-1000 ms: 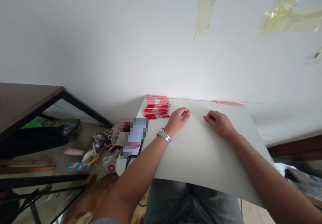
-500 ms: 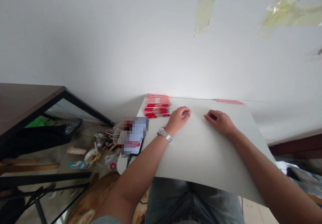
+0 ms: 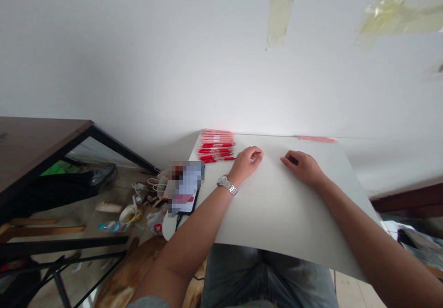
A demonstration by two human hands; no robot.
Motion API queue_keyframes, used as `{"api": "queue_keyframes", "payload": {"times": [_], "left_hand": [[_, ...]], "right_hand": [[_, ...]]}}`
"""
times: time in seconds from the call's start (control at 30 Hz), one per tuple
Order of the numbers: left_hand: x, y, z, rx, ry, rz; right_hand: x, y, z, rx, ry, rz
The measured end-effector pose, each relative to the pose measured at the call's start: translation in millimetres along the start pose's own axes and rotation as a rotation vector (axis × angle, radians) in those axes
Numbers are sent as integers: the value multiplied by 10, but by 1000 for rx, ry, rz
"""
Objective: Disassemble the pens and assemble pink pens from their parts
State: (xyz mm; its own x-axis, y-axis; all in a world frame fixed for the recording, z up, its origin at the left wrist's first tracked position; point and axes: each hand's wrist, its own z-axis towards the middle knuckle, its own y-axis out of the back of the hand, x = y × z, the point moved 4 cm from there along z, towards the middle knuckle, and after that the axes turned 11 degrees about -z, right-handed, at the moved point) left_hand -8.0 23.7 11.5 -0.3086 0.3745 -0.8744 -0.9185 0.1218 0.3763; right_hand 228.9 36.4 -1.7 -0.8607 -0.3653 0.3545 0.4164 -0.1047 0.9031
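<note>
Left hand: (image 3: 246,164) loosely curled, narrow, nothing visibly held, resting on the white board (image 3: 294,206); steel link watch (image 3: 227,185) on the wrist.
Right hand: (image 3: 302,168) loosely curled, narrow, nothing visibly held, also resting on the board, apart from the left hand.
Red pens: (image 3: 215,147) plastic, slim, laid side by side in a tight stack, at 10 o'clock from the left hand, not touching it.
Pink pen: (image 3: 316,139) single, lying along the board's far edge, at 1 o'clock from the right hand.
Board: smooth, matte, thin, bowing over the lap.
Phone: (image 3: 185,188) pixelated, at 8 o'clock from the left hand.
Mug: (image 3: 128,215) on the floor, further toward 8 o'clock.
</note>
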Motion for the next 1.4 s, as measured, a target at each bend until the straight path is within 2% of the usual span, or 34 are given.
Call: {"api": "queue_keyframes", "payload": {"times": [0.43, 0.8, 1.1, 1.23, 1.4], "left_hand": [[-6, -2, 41, 56, -7, 36], [12, -8, 38, 48, -19, 18], [-80, 28, 52, 97, -3, 19], [-124, 147, 78, 89, -26, 72], [-166, 523, 174, 17, -64, 138]], "right_hand": [[24, 25, -11, -27, -4, 20], [-1, 18, -18, -32, -30, 77], [19, 43, -20, -65, -16, 80], [21, 57, -24, -67, -29, 84], [9, 59, -24, -69, -27, 87]]}}
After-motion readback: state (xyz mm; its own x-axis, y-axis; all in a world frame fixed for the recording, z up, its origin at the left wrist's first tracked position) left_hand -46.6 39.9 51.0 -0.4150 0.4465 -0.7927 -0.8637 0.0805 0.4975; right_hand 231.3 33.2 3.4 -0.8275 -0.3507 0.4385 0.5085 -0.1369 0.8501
